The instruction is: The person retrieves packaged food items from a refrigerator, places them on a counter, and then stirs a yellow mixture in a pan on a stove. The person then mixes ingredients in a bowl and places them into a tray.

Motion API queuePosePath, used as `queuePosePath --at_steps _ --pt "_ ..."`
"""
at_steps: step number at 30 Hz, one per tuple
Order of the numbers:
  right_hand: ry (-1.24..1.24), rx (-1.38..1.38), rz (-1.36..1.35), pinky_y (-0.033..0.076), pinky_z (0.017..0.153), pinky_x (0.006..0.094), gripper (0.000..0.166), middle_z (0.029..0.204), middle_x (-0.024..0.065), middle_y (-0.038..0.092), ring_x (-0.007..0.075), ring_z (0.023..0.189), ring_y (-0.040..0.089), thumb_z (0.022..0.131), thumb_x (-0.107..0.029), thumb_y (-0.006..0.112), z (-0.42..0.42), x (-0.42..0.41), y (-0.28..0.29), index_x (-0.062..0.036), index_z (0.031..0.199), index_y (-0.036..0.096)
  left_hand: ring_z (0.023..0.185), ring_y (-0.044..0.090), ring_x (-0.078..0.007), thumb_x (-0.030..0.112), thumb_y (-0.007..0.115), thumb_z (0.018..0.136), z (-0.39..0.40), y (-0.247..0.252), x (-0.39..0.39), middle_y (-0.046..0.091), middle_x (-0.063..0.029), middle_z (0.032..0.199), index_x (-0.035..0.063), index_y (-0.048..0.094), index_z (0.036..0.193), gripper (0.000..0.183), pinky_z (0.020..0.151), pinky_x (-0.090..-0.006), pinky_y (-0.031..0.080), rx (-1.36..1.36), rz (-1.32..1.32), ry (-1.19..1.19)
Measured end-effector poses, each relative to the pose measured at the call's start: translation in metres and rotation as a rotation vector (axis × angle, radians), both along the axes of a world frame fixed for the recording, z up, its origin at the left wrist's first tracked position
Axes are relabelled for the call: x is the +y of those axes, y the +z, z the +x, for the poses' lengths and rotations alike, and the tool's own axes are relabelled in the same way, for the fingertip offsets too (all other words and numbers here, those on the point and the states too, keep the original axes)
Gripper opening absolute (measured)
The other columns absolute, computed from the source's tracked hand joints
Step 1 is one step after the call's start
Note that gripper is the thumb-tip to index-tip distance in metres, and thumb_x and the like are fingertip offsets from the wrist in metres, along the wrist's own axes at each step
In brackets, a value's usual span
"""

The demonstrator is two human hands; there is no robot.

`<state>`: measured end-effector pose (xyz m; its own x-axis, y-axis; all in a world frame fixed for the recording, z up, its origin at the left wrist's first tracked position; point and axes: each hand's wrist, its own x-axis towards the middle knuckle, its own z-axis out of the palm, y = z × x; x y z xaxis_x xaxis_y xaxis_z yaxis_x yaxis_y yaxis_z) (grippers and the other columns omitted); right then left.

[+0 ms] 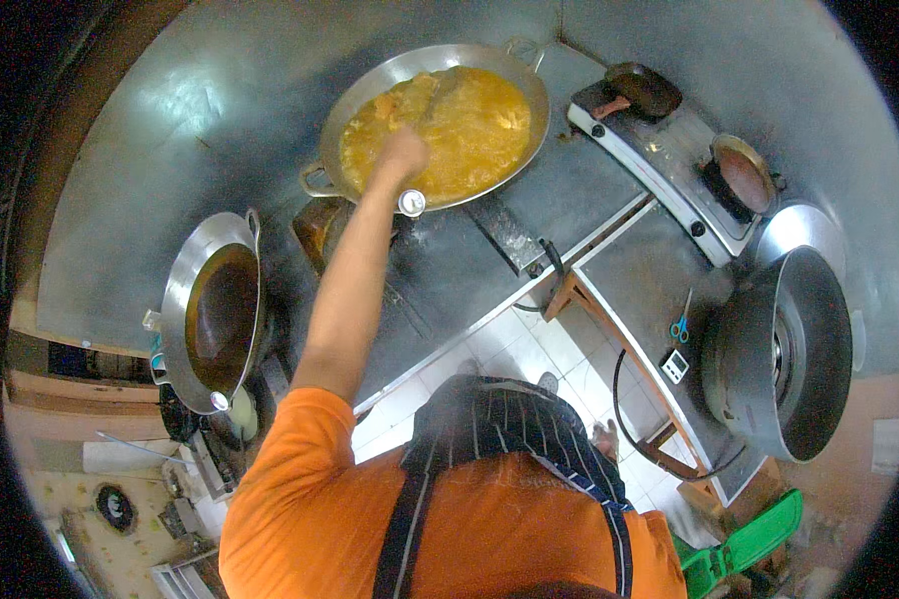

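My left arm reaches forward over a large metal wok (330, 131) of bubbling yellow-orange liquid, probably hot oil. My left hand (404, 153) is closed, apparently around a long thin utensil (436, 105) whose far end lies among pale golden pieces (416, 93) in the liquid; blur hides the exact grip and the kind of tool. A round dial thermometer (412, 203) sits at the wok's near rim, close to my forearm. Low at my right side, partly behind the striped apron (494, 427), my right hand (605, 438) shows small, its fingers unclear.
To the left stands a second wok (176, 299) of dark liquid with a dial thermometer (219, 401). At the right are a two-burner gas stove (659, 172) bearing pans, blue-handled scissors (679, 328), a digital timer (675, 367), a large deep pan (742, 359) and a black hose (622, 404).
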<state>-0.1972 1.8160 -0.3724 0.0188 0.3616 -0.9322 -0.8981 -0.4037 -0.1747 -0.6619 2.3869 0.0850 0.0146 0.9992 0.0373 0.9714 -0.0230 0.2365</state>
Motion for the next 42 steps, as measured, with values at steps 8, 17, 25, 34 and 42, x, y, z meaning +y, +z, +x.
queuePosePath --at_steps 8,17,25,34,42 --pt "-0.135 0.004 -0.019 0.046 0.055 0.0377 0.058 0.095 0.0084 0.062 0.0249 0.069 0.057 0.085 -0.060 0.053 0.000 -0.028 -0.032 -0.0106 0.116 0.056 0.101 0.059 -0.0413 0.011 0.048 0.080 0.064 0.034 -0.063 0.061 -0.0278 0.106 -0.0008 0.059 0.114 0.038 0.087 -0.0460 0.048 -0.230 0.177 -0.102" --pt "0.219 -0.232 0.137 0.031 0.094 0.0547 0.067 0.130 0.0055 0.049 0.0357 0.110 0.046 0.086 -0.066 0.031 0.022 -0.013 -0.026 -0.0145 0.128 0.045 0.101 0.061 -0.0391 0.016 0.048 0.085 -0.008 0.030 0.037 0.063 -0.0252 0.107 0.0027 0.064 0.107 0.031 0.087 -0.0482 0.048 0.004 0.279 -0.069" --pt "-0.078 -0.192 0.017 0.045 0.049 0.0408 0.067 0.126 0.0146 0.052 0.0285 0.057 0.054 0.091 -0.017 0.052 -0.017 -0.035 0.005 -0.0220 0.147 0.017 0.099 0.063 -0.0379 0.023 0.043 0.089 -0.086 0.060 0.022 0.064 -0.0224 0.106 0.0033 0.065 0.105 0.034 0.086 -0.0483 0.049 0.303 0.045 -0.065" --pt "-0.072 -0.159 0.130 0.042 0.050 0.0403 0.035 0.082 0.0045 0.058 0.0241 0.059 0.050 0.093 -0.046 0.044 0.003 -0.101 -0.066 -0.0120 0.090 0.053 0.100 0.063 -0.0371 0.020 0.053 0.084 -0.075 0.108 -0.014 0.063 -0.0237 0.106 0.0092 0.061 0.115 0.034 0.085 -0.0460 0.050 0.588 -0.162 -0.247" --pt "-0.053 -0.081 -0.060 0.039 0.047 0.0419 0.048 0.098 0.0003 0.058 0.0280 0.059 0.050 0.088 -0.054 0.047 0.001 -0.037 0.013 -0.0200 0.122 0.048 0.092 0.064 -0.0378 0.016 0.050 0.088 -0.078 0.144 -0.078 0.064 -0.0234 0.102 0.0175 0.054 0.128 0.040 0.077 -0.0463 0.053 0.706 0.106 -0.153"
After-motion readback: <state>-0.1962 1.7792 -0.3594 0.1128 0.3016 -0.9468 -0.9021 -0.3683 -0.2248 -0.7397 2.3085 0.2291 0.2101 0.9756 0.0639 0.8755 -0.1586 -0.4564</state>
